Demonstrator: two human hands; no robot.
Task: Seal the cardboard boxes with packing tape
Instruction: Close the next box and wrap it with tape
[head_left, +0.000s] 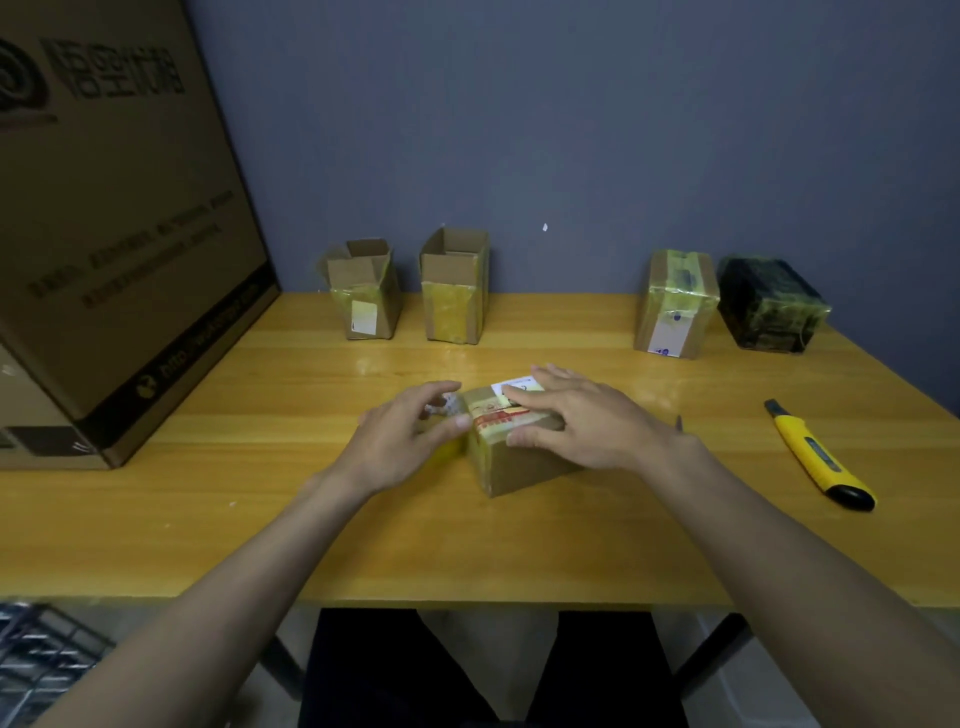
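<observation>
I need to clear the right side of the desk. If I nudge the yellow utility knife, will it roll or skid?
The yellow utility knife lies flat on the glossy wooden table, so it would probably skid rather than roll; its body looks flattish. It seems rigid and light. Whether the blade is out at its far tip cannot be told, so push from the black end.

Large carton (119, 218) at ten o'clock cropped by frame edge, print blurred. Tape roll (444, 410) mostly hidden behind left hand (400, 441) (grip unclear). Parcel labels illegible.
</observation>
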